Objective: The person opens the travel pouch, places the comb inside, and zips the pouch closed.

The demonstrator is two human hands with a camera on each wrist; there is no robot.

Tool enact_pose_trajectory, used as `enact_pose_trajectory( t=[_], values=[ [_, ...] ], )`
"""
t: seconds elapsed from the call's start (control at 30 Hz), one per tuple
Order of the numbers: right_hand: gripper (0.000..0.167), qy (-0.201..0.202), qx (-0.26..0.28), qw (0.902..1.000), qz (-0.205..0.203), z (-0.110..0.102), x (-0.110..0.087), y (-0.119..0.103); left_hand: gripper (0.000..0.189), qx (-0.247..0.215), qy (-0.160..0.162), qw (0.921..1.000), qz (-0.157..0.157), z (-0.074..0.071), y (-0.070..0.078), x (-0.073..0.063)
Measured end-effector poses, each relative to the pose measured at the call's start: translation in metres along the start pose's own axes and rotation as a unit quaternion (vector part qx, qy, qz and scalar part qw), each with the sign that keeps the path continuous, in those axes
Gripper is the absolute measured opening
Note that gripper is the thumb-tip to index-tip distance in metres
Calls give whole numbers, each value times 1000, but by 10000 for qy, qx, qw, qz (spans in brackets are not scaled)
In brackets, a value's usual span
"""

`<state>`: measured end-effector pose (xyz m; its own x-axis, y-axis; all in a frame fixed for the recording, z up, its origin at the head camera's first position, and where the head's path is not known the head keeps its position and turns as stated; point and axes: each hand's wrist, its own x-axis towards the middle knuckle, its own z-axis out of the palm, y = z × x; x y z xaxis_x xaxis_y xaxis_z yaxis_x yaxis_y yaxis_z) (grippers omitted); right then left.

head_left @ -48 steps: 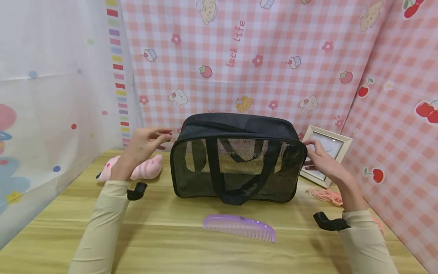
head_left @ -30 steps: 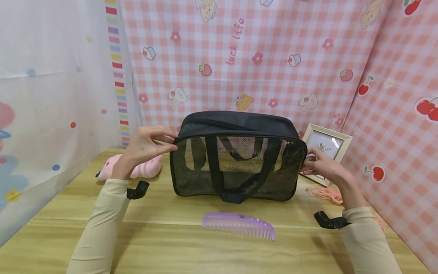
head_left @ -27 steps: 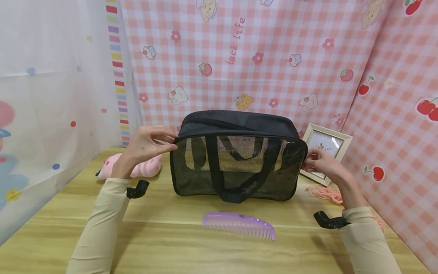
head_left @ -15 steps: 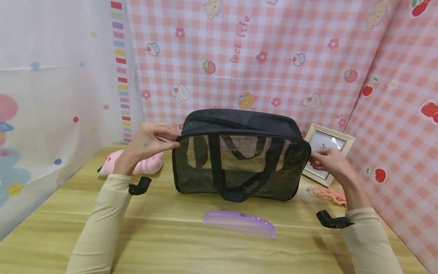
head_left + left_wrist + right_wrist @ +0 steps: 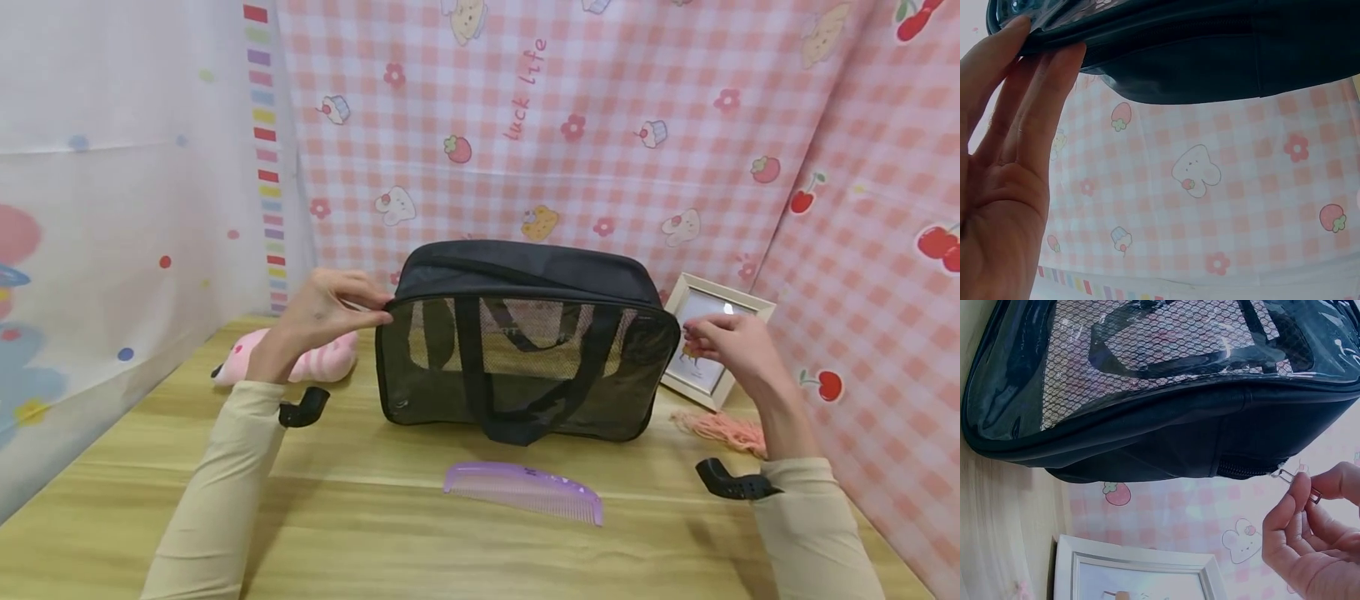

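Observation:
A black toiletry bag (image 5: 517,358) with a clear front, mesh panel and strap handles stands upright on the table. My left hand (image 5: 318,315) pinches its top left corner between thumb and fingers; the left wrist view shows the fingertips on the dark piping (image 5: 1054,39). Just off the bag's right end is my right hand (image 5: 738,346). In the right wrist view its thumb and finger pinch a metal zipper pull (image 5: 1284,476), with a short run of zipper teeth (image 5: 1244,469) showing beside it. The bag's far side is hidden in the head view.
A purple comb (image 5: 523,490) lies in front of the bag on the wooden table (image 5: 375,542). Behind my left wrist is a pink plush toy (image 5: 330,358). A framed picture (image 5: 708,387) leans behind my right hand, with a peach-coloured bundle of strands (image 5: 723,431) near it.
My left hand has come right and taken hold of the bag's corner. My right hand has closed its fingers and drawn slightly right, away from the bag's end. The comb has stayed put.

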<state>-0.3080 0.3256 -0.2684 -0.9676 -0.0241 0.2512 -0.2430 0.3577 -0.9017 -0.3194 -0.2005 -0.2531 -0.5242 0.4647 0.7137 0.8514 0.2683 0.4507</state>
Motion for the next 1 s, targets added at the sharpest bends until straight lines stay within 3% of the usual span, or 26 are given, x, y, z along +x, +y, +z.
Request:
enact_pose_trajectory(
  t=[0.2,0.43,0.57,0.73,0.83,1.0],
  values=[
    [20,88,228,9996,-139,-3,-4,-6,19,109,156,9998,12,1,3,4],
    [19,137,472,9987,-153,-6,-10,-3,16,-202,98,9997,-11,8,2,6],
    [16,35,782,9964,-321,0,-3,-6,18,-287,120,9995,-12,3,13,2],
    [18,4,704,9969,-354,5,2,-10,17,-154,80,9998,134,-1,26,-1],
    [26,37,303,9989,-364,4,2,-12,17,-48,41,9999,149,0,22,-2],
    [36,18,31,9995,-324,3,3,-16,16,83,86,9999,-104,-1,5,-2]
  ],
)
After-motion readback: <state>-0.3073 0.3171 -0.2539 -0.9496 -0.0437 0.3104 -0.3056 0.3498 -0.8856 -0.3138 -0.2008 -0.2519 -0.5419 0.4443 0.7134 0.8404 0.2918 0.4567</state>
